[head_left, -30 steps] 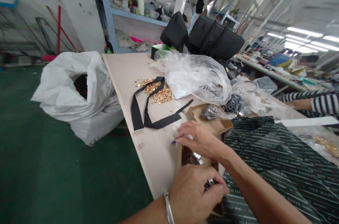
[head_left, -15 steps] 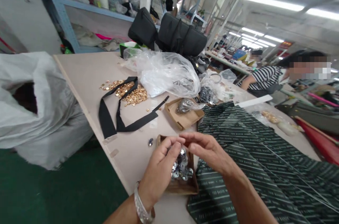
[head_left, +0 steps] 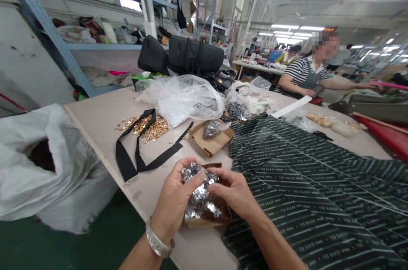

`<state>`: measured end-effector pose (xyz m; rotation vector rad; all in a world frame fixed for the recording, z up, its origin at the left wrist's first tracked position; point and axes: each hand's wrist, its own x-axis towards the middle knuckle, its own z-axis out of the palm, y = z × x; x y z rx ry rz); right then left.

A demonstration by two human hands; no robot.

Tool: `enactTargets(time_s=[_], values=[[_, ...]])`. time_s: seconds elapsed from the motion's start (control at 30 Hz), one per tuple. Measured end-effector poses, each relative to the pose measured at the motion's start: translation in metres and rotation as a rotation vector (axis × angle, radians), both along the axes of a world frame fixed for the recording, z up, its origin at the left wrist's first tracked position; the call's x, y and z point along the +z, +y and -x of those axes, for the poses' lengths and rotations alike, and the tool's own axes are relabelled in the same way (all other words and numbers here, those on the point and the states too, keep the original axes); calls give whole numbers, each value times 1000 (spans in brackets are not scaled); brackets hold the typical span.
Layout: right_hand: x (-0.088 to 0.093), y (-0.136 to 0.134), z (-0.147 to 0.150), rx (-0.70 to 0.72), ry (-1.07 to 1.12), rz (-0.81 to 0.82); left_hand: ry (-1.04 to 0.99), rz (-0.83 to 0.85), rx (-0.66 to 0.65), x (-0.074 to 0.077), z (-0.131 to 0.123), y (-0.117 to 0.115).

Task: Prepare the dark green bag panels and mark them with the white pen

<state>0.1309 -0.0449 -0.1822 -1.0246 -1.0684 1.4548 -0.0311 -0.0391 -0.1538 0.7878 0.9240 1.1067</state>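
Observation:
My left hand (head_left: 174, 193) is cupped around a heap of shiny silver metal washers (head_left: 193, 169), its thumb lying over them. These are small round discs with holes in the middle. My right hand (head_left: 235, 190) is curled in from the other side, thumb and fingers closing on the washers at the heap's edge. Both hands are over a small cardboard box (head_left: 208, 222), where more washers lie; the fingers hide part of it. Beside my right forearm spreads dark green printed fabric (head_left: 287, 185) with pale stripes and lettering.
Behind the hands, an open cardboard box (head_left: 215, 149) holds a bag of small metal parts. A black strap (head_left: 162, 156) lies by loose gold pieces (head_left: 156, 129). Further back are clear plastic bags (head_left: 191, 95) and black bags (head_left: 196, 55). A white sack (head_left: 73, 176) stands left; a person (head_left: 302, 74) works right.
The view has turned and levelled. My hands have come apart a little, and a heap of silver washers now shows between them above the box.

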Motion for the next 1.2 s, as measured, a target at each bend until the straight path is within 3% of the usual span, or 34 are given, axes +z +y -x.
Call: enactTargets(time_s=[0.37,0.6,0.77,0.93,1.03,1.13,1.2], values=[[2,2,2,-139,33,23,237,39,-83,-1,-1,-10],[-1,0,7,-138,165,108,330,11,-28,0,-10,-9],[-2,1,8,-157,247,158,428,-40,-27,-8,-8,-7],[1,-3,8,-147,202,157,232,0,50,-9,-9,-6],[6,-10,6,-56,16,70,80,14,41,-6,-9,-7],[13,-13,4,108,-139,-67,77,34,29,-4,-8,-8],[16,-12,2,99,-89,-86,115,27,20,-4,-5,-8]])
